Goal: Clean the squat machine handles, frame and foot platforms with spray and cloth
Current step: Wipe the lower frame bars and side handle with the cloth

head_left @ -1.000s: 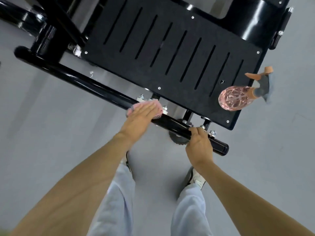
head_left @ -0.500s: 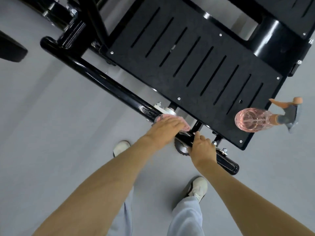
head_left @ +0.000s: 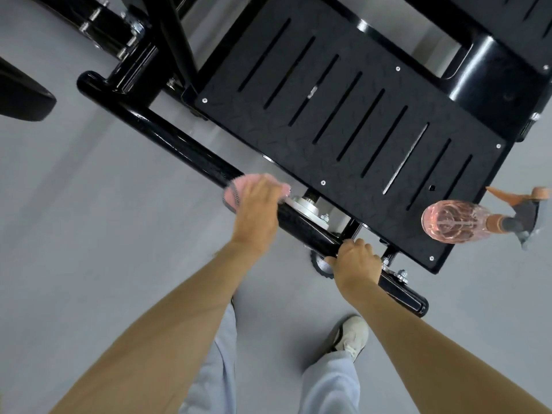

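Clasps pink cloth [head_left: 235, 191] against the black frame bar [head_left: 179, 147] with left hand [head_left: 257, 212], fingers [head_left: 264, 186] curled over it, and grips the same bar nearer its end with right hand [head_left: 355, 264], spray bottle [head_left: 457, 223] resting on foot platform [head_left: 343, 121] corner.

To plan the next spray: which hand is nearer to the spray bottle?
Right. The right hand grips the bar near the spray bottle; the left hand, on the cloth, is farther.

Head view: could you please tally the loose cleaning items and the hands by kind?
Pink cloth: 1
Pink spray bottle: 1
Hands: 2, the left hand holding the cloth, the right hand gripping the black frame bar
Total: 4
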`<action>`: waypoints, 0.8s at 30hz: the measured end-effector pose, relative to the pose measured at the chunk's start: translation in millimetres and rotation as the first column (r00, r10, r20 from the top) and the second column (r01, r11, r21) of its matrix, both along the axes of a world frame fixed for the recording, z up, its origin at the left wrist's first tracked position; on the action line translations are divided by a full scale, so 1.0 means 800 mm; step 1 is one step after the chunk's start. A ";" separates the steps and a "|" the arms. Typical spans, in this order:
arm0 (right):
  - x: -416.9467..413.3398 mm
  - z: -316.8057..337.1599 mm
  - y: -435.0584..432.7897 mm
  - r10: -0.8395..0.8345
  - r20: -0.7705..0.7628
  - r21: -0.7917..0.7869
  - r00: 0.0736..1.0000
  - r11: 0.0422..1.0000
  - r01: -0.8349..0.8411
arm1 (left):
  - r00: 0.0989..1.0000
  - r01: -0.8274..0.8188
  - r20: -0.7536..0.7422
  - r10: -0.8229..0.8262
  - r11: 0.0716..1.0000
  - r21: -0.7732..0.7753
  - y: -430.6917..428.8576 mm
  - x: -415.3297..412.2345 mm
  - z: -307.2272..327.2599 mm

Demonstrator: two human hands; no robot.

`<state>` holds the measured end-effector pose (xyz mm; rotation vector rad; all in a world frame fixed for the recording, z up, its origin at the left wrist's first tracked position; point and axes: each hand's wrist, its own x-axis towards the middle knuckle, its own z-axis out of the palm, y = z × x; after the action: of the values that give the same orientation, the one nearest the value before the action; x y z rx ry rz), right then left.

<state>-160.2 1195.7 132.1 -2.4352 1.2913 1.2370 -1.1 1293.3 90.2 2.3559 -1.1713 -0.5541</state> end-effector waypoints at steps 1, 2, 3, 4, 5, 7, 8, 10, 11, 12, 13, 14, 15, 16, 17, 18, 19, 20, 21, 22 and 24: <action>0.005 0.002 0.004 -0.002 0.042 -0.011 0.999 1.000 0.002 | 0.991 0.127 -0.026 -0.128 0.991 -0.028 0.005 -0.013 0.000; 0.012 0.004 0.008 0.013 0.091 -0.020 0.996 1.000 -0.012 | 0.963 0.264 -0.044 -0.265 0.964 -0.043 0.012 -0.020 -0.002; 0.020 0.005 0.014 0.038 0.137 -0.020 0.990 0.999 -0.035 | 0.917 0.396 -0.040 -0.398 0.917 -0.041 0.021 -0.017 -0.006; 0.030 0.007 0.018 0.064 0.188 -0.014 0.980 0.998 -0.062 | 0.864 0.502 -0.009 -0.503 0.864 -0.037 0.031 -0.003 -0.008; 0.042 0.007 0.023 0.084 0.244 -0.005 0.966 0.996 -0.085 | 0.823 0.568 0.047 -0.567 0.822 -0.038 0.042 0.019 -0.013; 0.070 0.006 0.032 0.098 0.340 0.018 0.935 0.994 -0.111 | 0.829 0.554 0.089 -0.552 0.833 0.006 0.059 0.080 -0.017; 0.085 0.005 0.036 0.100 0.367 0.032 0.925 0.992 -0.120 | 0.889 0.451 0.081 -0.451 0.892 0.020 0.068 0.113 -0.017; 0.112 0.001 0.042 0.096 0.403 0.060 0.910 0.990 -0.131 | 0.983 0.146 0.106 -0.149 0.989 0.032 0.085 0.176 -0.015; 0.127 -0.002 0.047 0.094 0.417 0.074 0.904 0.988 -0.137 | 0.990 0.025 0.139 -0.031 0.999 0.045 0.092 0.200 -0.011; 0.138 -0.004 0.050 0.097 0.426 0.085 0.900 0.986 -0.146 | 0.988 -0.061 0.143 0.053 0.997 0.049 0.094 0.216 -0.011; 0.150 -0.006 0.052 0.103 0.434 0.092 0.895 0.983 -0.158 | 0.985 -0.100 0.146 0.095 0.995 0.027 0.092 0.227 -0.012; 0.163 -0.007 0.055 0.108 0.440 0.095 0.891 0.982 -0.165 | 0.981 -0.127 0.146 0.124 0.992 0.009 0.083 0.228 -0.013; 0.177 -0.010 0.058 0.113 0.440 0.091 0.891 0.981 -0.169 | 0.980 -0.131 0.154 0.125 0.991 0.026 0.073 0.224 -0.014; 0.190 -0.011 0.060 0.110 0.428 0.090 0.897 0.982 -0.164 | 0.980 -0.141 0.148 0.133 0.989 0.044 0.064 0.215 -0.012; 0.199 -0.012 0.061 0.101 0.402 0.101 0.910 0.983 -0.153 | 0.987 -0.151 0.066 0.149 0.988 0.019 0.057 0.198 -0.011; 0.211 -0.013 0.062 0.082 0.368 0.118 0.926 0.984 -0.134 | 0.993 -0.120 0.003 0.120 0.992 -0.037 0.054 0.182 -0.012; 0.220 -0.015 0.064 0.065 0.320 0.134 0.945 0.984 -0.113 | 0.999 -0.024 -0.028 0.022 0.997 -0.072 0.053 0.159 -0.014; 0.236 -0.017 0.067 0.064 0.274 0.140 0.959 0.985 -0.105 | 0.993 0.112 -0.021 -0.114 0.990 -0.087 0.056 0.149 -0.012; 0.238 -0.018 0.066 0.046 0.233 0.139 0.971 0.987 -0.081 | 0.979 0.200 -0.020 -0.203 0.975 -0.098 0.057 0.134 -0.009; 0.245 -0.018 0.066 0.037 0.207 0.131 0.978 0.989 -0.065 | 0.954 0.287 -0.065 -0.293 0.953 -0.093 0.061 0.135 -0.008; 0.254 -0.015 0.066 0.028 0.173 0.118 0.985 0.992 -0.049 | 0.895 0.433 -0.059 -0.443 0.892 -0.129 0.072 0.164 -0.013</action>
<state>43.0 1248.8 120.5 -2.4292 1.0947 1.0547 129.9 1350.7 79.7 1.9510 -1.6601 -0.7091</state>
